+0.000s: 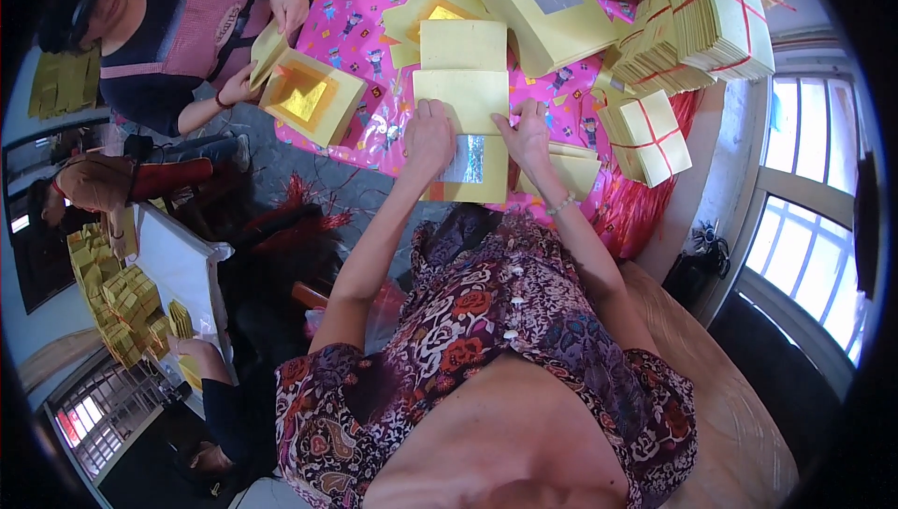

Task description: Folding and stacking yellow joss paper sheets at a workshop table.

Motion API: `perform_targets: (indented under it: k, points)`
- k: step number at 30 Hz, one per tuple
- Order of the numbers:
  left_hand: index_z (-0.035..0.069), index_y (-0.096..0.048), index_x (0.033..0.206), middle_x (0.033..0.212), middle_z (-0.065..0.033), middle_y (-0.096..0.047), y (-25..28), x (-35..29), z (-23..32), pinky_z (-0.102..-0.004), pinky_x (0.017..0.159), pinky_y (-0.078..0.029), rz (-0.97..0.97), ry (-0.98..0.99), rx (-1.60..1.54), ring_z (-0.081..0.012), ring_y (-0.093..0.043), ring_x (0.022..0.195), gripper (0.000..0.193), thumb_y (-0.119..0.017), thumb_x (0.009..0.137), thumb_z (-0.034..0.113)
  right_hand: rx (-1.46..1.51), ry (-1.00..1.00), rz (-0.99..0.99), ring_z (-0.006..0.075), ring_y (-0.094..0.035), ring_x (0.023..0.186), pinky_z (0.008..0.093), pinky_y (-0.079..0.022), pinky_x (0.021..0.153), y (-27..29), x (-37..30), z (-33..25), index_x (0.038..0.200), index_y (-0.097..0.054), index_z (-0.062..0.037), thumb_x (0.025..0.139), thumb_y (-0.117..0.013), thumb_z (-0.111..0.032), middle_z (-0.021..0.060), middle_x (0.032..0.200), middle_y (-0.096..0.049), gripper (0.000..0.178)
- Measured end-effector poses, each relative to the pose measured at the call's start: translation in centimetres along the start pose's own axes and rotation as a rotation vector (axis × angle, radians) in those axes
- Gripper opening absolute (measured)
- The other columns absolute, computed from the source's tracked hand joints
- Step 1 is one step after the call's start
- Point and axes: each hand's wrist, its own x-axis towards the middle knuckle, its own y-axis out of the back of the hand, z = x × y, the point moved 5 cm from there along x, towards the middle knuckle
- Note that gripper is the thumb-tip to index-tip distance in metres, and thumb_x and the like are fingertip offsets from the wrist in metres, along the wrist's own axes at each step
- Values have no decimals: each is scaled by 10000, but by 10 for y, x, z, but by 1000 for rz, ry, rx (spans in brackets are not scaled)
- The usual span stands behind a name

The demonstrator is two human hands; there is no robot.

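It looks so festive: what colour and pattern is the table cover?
The table cover is pink with small figures: head view.

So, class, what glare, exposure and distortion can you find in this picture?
Head view: window at right blown out nearly white, its frame bowed toward the rim; head view: glare on the gold patch at left and silver patch near the left hand.

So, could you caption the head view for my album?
Left hand and right hand touching pale yellow rectangular paper over a pink patterned tablecloth.
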Motion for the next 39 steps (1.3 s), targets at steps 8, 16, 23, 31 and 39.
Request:
perform_targets:
  k: [8,16,23,31,39]
  points:
    - [-24,-480,1070,1034,-217,-538,-22,7,-2,-443,842,-489,-46,27,9,-380,-576,988,465,-728,819,278,-232,279,25,296,-560,835,414,-448,699,4,-4,-24,879,-559,-69,772,-753,-205,108,866,-540,260]
    - [73,-562,979,929,-139,-524,-22,0,-2,-449,688,-485,105,-134,-68,-340,-576,827,286,-732,812,231,-170,506,-50,261,-548,809,392,-425,700,-7,-8,-38,870,-597,-93,783,-725,-172,61,809,-542,174]
    - [89,-573,931,906,-118,-501,-20,-6,-8,-431,720,-436,181,-225,-230,-313,-532,854,295,-765,775,249,-113,421,-71,289,-524,854,415,-442,724,-16,-16,-26,869,-590,-92,763,-737,-199,95,899,-517,211]
    - [90,-569,932,930,-126,-486,-22,-12,-7,-443,737,-416,188,-197,-250,-325,-512,883,323,-777,763,271,19,259,-9,297,-527,808,411,-438,700,0,-19,-12,856,-587,-62,743,-776,-160,96,840,-520,242]
    - [90,-572,927,943,-124,-486,-25,-11,-7,-444,747,-414,191,-208,-268,-321,-511,894,319,-773,766,278,292,-20,-266,231,-595,729,358,-503,684,2,-10,30,873,-588,-19,770,-769,-126,95,796,-578,234]
